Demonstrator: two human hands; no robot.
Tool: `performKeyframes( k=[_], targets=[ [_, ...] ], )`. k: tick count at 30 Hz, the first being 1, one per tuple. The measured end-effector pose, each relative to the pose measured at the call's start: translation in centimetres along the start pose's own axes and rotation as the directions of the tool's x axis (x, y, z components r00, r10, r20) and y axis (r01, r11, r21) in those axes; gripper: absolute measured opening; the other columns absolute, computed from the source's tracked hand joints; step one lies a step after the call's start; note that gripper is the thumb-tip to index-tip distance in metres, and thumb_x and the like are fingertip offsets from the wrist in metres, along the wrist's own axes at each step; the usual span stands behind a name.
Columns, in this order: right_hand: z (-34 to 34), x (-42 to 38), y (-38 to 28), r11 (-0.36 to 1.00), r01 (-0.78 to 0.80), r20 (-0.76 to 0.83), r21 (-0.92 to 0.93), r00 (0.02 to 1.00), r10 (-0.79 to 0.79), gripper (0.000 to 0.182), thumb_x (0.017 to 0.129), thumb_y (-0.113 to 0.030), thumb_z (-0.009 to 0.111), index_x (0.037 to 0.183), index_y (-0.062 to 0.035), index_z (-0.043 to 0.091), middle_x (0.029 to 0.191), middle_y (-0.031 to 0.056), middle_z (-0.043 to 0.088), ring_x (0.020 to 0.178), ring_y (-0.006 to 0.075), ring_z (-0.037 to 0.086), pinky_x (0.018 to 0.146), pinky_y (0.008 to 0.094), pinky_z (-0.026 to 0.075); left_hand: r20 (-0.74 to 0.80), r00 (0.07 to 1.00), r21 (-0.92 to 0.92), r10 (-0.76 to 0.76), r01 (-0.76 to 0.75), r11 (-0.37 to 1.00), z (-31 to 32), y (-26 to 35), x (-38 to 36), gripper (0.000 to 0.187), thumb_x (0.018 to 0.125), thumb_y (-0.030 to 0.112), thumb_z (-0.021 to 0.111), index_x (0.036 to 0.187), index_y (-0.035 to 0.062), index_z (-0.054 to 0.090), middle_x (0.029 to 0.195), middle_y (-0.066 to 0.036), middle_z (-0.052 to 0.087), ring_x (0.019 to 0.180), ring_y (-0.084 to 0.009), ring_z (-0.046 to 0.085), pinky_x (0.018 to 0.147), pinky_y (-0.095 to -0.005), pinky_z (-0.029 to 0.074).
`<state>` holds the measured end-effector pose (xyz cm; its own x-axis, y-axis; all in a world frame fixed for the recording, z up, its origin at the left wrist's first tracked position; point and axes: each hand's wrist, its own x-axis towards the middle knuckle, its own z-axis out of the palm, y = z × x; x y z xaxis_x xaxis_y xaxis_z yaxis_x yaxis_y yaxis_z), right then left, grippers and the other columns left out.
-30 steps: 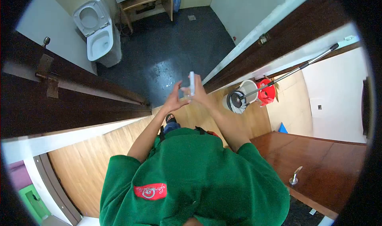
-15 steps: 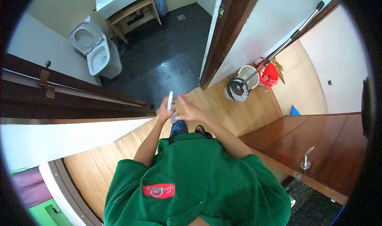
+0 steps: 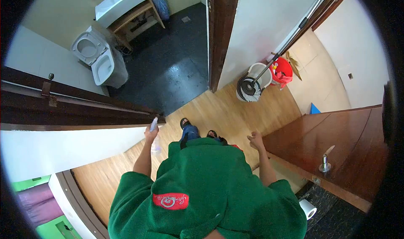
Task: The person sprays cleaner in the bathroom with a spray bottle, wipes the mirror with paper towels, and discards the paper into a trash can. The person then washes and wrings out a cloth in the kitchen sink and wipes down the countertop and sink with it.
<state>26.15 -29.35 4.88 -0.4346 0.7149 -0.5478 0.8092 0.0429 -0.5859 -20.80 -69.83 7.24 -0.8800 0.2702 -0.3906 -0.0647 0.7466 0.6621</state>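
The left hand [image 3: 150, 134] clamps a translucent bottle [image 3: 156, 146], its pale top [image 3: 154, 123] toward 12 o'clock, long axis 12-to-6. The right hand [image 3: 255, 141] half-curls; whether its fingertips meet, I cannot tell.

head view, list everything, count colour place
Spray bottle: 1, whitish, left of centre
Toilet: 1, white, upper left
Washbasin: 1, white, on wooden stand
Plastic bundle: 1, blue, beside stand
White bucket: 1, white, upper right
Mop: 1, silver handle, upper right
Red bucket: 1, red, upper right
Triangular thing: 1, blue, right
Door: 1, reddish brown, right
Toilet roll: 1, white, lower right
Doorframe: 1, brown, upper middle
Furnishing: count unclear, purple, lower left
Sandals: 2, black, centre
Shirt: 1, green, bottom
Left hand: 1, bare, on spray bottle
Right hand: 1, bare, right
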Motion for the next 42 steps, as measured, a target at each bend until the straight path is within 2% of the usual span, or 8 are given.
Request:
performKeyframes(
  k=[3,6,10,16,26,34,40,42],
  targets=[
    [0.2,-1.9,-0.5,0.998,0.058,-0.021,-0.039,0.998,-0.059,0.048,0.073,-0.029,0.069,0.105,0.0031,0.055,0.102,0.0205,0.061,0.095,0.033,0.059,0.082,0.0379,0.047,-0.146,0.985,0.218,0.093,-0.059,0.974,-0.5,6.9,-1.7,0.026,0.076,0.027,0.062,0.086,0.0027,0.064,0.078,-0.008,0.064,0.075,-0.0179,0.061,0.072,-0.0318,0.047],
    [2.6,-0.6,0.8,0.997,0.083,0.034,0.003,0.996,-0.083,0.04,0.076,-0.023,0.068,0.104,0.0035,0.057,0.099,0.0177,0.062,0.093,0.0258,0.061,0.08,0.0347,0.048,0.107,0.987,-0.275,0.118,-0.084,0.958,0.6,5.3,2.1,0.027,0.075,0.027,0.061,0.088,0.0034,0.063,0.076,-0.008,0.063,0.072,-0.0191,0.061,0.071,-0.032,0.046],
    [2.9,-1.2,-3.0,0.993,0.109,0.072,0.05,0.991,-0.112,0.041,0.076,-0.025,0.067,0.105,0.0034,0.057,0.1,0.0174,0.062,0.092,0.0262,0.061,0.08,0.0345,0.048,-0.055,0.988,-0.165,0.143,-0.15,0.975,2.7,0.8,8.3,0.013,0.077,0.013,0.058,0.084,0.0027,0.058,0.067,-0.003,0.057,0.061,-0.0114,0.052,0.06,-0.0271,0.042],
    [3.9,0.3,-10.7,0.923,0.167,0.269,0.345,0.925,-0.268,0.046,0.08,-0.031,0.065,0.113,-0.0001,0.054,0.107,0.0127,0.06,0.098,0.0227,0.058,0.082,0.0344,0.047,0.045,0.982,-0.609,0.182,-0.117,0.785,0.5,18.1,1.0,0.019,0.083,0.019,0.053,0.081,0.0011,0.057,0.084,-0.011,0.062,0.086,-0.0218,0.06,0.076,-0.0333,0.046],
    [3.7,-6.0,-38.4,0.303,-0.699,0.366,0.648,-0.063,-0.928,0.071,0.083,-0.042,0.059,0.136,-0.0108,0.024,0.129,0.0141,0.044,0.113,0.0322,0.049,0.083,0.0448,0.05,0.235,0.665,-0.963,0.709,0.059,0.264,-5.9,34.3,-6.5,0.035,0.089,0.025,0.046,0.062,0.0059,0.056,0.084,-0.019,0.065,0.1,-0.0378,0.057,0.098,-0.0515,0.033],
    [5.5,-7.2,-44.9,0.44,0.109,0.385,0.891,0.33,-0.862,0.086,0.065,-0.018,0.075,0.136,-0.0099,0.026,0.123,0.0097,0.045,0.112,0.0227,0.048,0.09,0.0379,0.043,0.237,0.605,-0.948,0.76,-0.027,0.317,-11.1,33.9,-3.2,0.033,0.088,0.022,0.048,0.059,0.0067,0.052,0.074,-0.017,0.064,0.089,-0.0353,0.06,0.095,-0.0474,0.038],
    [9.1,-6.4,-49.5,0.334,0.942,-0.037,0.033,0.335,-0.942,0.088,0.067,-0.018,0.076,0.136,-0.0082,0.024,0.127,0.0126,0.043,0.117,0.0294,0.043,0.101,0.0379,0.033,0.077,0.913,-0.933,0.4,-0.075,0.352,-11.8,31.6,1.4,0.03,0.09,0.019,0.047,0.063,0.0055,0.048,0.077,-0.017,0.062,0.088,-0.033,0.06,0.09,-0.0446,0.041],
    [10.8,-5.5,-50.4,0.405,0.668,-0.047,0.624,0.55,-0.834,0.083,0.072,-0.02,0.072,0.137,-0.009,0.021,0.127,0.0131,0.042,0.118,0.029,0.042,0.1,0.0386,0.034,0.063,0.875,-0.947,0.481,-0.1,0.305,-13.8,31.8,2.2,0.029,0.089,0.018,0.048,0.064,0.005,0.048,0.079,-0.017,0.063,0.09,-0.0317,0.06,0.089,-0.0422,0.042]
  ],
)
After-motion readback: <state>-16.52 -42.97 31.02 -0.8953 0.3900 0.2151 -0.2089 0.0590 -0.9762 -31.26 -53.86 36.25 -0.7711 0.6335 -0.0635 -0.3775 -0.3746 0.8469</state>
